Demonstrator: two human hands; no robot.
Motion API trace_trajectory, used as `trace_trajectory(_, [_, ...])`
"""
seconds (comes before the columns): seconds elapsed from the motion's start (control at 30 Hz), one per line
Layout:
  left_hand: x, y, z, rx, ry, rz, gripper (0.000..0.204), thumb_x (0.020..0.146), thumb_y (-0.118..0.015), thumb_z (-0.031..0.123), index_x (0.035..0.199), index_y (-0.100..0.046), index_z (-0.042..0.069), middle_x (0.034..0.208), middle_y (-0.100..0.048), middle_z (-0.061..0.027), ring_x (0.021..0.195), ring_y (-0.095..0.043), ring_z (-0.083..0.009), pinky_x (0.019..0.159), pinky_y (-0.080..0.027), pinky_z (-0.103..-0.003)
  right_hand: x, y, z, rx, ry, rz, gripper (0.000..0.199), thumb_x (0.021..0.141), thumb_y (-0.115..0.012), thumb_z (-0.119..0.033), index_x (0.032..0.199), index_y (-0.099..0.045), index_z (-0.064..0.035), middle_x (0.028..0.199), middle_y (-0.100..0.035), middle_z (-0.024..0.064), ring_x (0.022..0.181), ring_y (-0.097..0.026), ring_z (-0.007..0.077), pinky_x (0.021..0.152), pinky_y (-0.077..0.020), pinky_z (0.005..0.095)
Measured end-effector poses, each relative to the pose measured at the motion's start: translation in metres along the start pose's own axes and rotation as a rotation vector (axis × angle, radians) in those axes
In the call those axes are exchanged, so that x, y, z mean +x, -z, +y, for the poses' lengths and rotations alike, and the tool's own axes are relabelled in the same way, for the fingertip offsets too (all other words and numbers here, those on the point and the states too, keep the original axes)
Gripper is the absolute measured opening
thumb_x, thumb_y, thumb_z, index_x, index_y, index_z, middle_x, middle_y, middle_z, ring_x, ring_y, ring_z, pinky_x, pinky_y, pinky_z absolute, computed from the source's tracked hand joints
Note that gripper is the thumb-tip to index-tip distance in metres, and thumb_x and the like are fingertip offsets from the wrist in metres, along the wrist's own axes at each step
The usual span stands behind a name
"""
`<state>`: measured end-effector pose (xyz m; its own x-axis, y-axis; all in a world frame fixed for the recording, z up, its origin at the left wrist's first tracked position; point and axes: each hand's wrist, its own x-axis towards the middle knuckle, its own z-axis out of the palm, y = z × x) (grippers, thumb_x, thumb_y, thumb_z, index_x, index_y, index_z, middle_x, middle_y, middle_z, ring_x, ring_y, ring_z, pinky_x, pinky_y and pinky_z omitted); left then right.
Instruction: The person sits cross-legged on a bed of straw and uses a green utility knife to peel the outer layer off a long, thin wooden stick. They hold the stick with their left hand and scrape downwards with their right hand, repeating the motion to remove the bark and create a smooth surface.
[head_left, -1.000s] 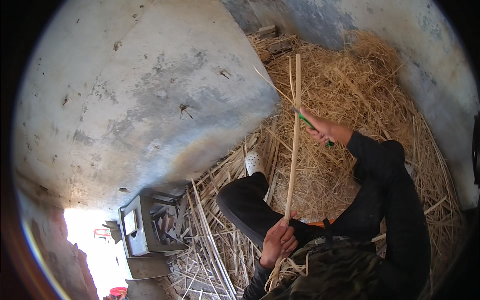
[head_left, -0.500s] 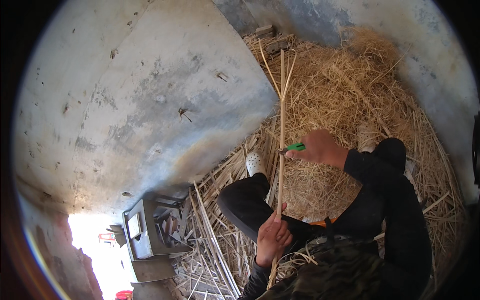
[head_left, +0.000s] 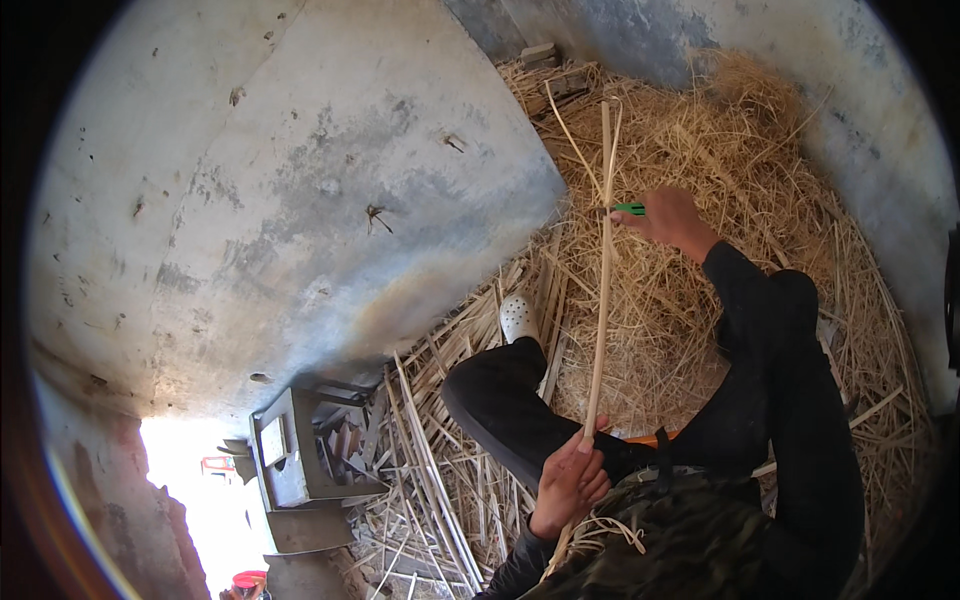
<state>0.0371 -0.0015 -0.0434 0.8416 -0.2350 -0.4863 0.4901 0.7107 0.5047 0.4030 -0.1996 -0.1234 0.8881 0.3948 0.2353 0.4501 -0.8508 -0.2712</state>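
splitting a long reed over a pile of straw

left hand (head_left: 568, 482) fingers wrapped tight round the reed (head_left: 601, 300) near its foot; right hand (head_left: 672, 215) pinches a green-handled tool (head_left: 630, 208) against it higher up. if the tool slips sideways, the split could run off or nick a finger.

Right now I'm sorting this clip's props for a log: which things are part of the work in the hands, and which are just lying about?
In use:
- long pale reed stalk, held upright
- left hand, gripping its lower end
- right hand, at the stalk higher up
- small green tool in the right hand

Lying about:
- straw heap
- split stalks on the ground
- grey metal box
- white shoe
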Motion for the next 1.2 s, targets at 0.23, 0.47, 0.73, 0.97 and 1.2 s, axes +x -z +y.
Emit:
trace_trajectory(0.23, [0.009,0.012,0.01,-0.007,-0.041,0.007,0.04,0.104,-0.034,0.02,0.14,-0.037,0.003,0.057,-0.025,0.0045,0.042,-0.023,-0.0049,0.044,-0.027,-0.021,-0.008,0.009,-0.032,1.442,-0.435,-0.82,0.074,0.08,-0.028,-0.085,0.051,-0.024,-0.0172,0.044,-0.018,-0.0071,0.035,-0.015,0.0045,0.033,-0.0181,0.0261])
trace_trajectory(0.47, [0.015,0.007,0.012,0.109,-0.132,0.092,0.038,0.104,-0.034,0.021,0.136,-0.041,0.001,0.054,-0.026,0.0056,0.04,-0.023,-0.0048,0.041,-0.028,-0.021,-0.063,0.017,-0.081,0.551,0.01,-0.294,0.08,0.077,-0.038,-0.086,0.048,-0.045,-0.0114,0.04,-0.033,-0.0011,0.034,-0.035,0.0122,0.036,-0.0302,0.0329])
trace_trajectory(0.73, [0.017,0.0,0.027,0.177,-0.172,0.109,0.041,0.103,-0.039,0.021,0.138,-0.038,0.0,0.056,-0.028,0.0052,0.042,-0.026,-0.0047,0.042,-0.028,-0.02,-0.109,0.021,-0.123,0.187,0.361,-0.125,0.084,0.072,-0.043,-0.087,0.052,-0.058,-0.0063,0.038,-0.041,0.0067,0.035,-0.049,0.0222,0.037,-0.0364,0.0385])
trace_trajectory(0.97, [0.017,-0.003,0.025,0.244,-0.19,0.167,0.044,0.102,-0.042,0.02,0.14,-0.036,-0.001,0.058,-0.029,0.0054,0.044,-0.025,-0.0045,0.043,-0.027,-0.02,-0.121,0.024,-0.133,0.255,0.409,-0.046,0.085,0.073,-0.041,-0.087,0.049,-0.056,-0.0066,0.036,-0.038,0.0061,0.033,-0.048,0.0222,0.035,-0.0347,0.0367])
trace_trajectory(1.2, [0.017,-0.001,0.021,0.233,-0.172,0.093,0.045,0.102,-0.042,0.02,0.141,-0.034,-0.001,0.059,-0.029,0.0057,0.045,-0.027,-0.0044,0.045,-0.027,-0.021,-0.078,0.017,-0.1,0.177,0.188,-0.107,0.088,0.072,-0.035,-0.09,0.047,-0.054,-0.0078,0.038,-0.041,0.005,0.035,-0.049,0.0198,0.034,-0.0343,0.0347])
